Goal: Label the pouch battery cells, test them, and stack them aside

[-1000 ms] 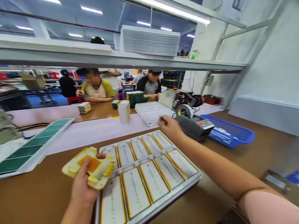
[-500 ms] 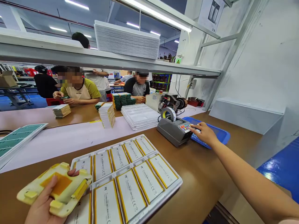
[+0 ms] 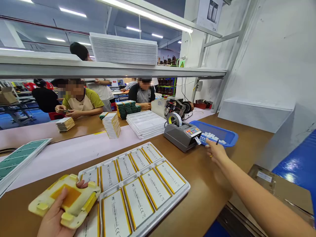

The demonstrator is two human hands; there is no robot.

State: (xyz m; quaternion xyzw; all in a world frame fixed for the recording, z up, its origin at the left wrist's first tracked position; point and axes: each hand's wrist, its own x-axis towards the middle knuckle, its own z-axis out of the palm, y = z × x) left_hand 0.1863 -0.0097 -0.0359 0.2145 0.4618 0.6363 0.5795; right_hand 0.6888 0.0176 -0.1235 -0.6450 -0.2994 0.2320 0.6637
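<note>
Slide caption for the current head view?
Left hand holds a flat cream-yellow fixture; right hand hovers near a grey, boxy tape dispenser and its white strip.

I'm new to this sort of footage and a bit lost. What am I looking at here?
There is no robot: these are a person's bare hands, filmed by one camera worn on the head, looking forward and down.

The left hand grips a yellow plate with an orange patch, thumb on top. The right hand is near a short strip sticking out of a grey dispenser; whether it holds anything, I can't tell.

On the brown table, a white tray carries two rows of flat, labelled packs. A blue basket holds small white pieces. Other people sit further back.
</note>
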